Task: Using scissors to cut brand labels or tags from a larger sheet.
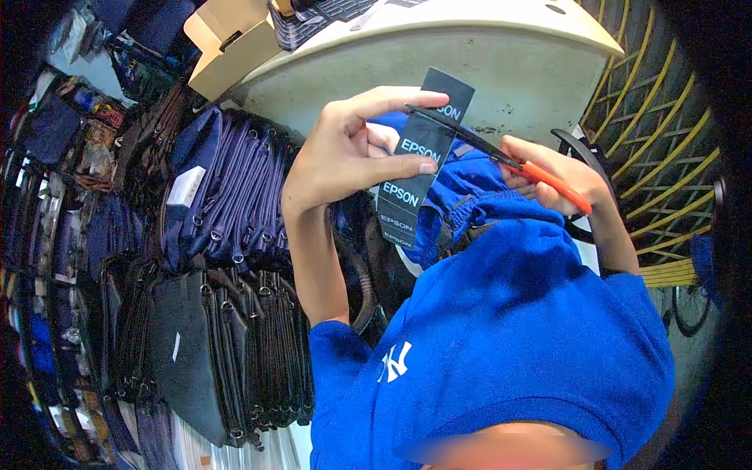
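Note:
My left hand [352, 153] pinches a long black strip [415, 168] with white lettering between thumb and fingers and holds it up in front of my blue shirt [509, 313]. My right hand [552, 172] grips scissors [470, 141] with orange handles. Their dark blades lie across the upper part of the strip, near my left index fingertip. The strip's lower end hangs down against blue fabric bunched at my chest.
Rows of dark blue bags [227, 188] and black bags [211, 345] with zips are stacked at the left. An open cardboard box [227, 47] sits beside a pale rounded table [486, 55] at the top. A yellow wire rack [658, 133] stands at the right.

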Motion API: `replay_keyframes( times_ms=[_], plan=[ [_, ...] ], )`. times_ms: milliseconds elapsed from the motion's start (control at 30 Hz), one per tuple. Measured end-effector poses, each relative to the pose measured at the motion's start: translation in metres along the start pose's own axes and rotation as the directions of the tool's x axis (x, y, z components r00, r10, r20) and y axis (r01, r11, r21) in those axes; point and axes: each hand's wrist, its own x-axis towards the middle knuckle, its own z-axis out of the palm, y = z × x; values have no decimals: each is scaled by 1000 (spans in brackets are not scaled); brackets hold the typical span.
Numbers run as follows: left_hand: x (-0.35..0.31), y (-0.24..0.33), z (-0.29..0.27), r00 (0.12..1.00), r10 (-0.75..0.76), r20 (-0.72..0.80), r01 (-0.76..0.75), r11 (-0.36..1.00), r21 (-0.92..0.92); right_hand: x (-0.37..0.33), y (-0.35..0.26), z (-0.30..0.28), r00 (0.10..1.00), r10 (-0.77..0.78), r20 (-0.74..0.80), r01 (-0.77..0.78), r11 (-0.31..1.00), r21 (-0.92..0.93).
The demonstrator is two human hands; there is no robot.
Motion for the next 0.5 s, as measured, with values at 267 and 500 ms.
replay_keyframes(
  times_ms=[267,500],
  plan=[
    [-1,1,1,1000,3,11,-3,1000,-18,0,-2,1,1000,-7,10,7,999,49],
    [-1,0,3,1000,17,13,-16,998,-56,-1,5,4,1000,-19,-12,20,996,91]
  ],
)
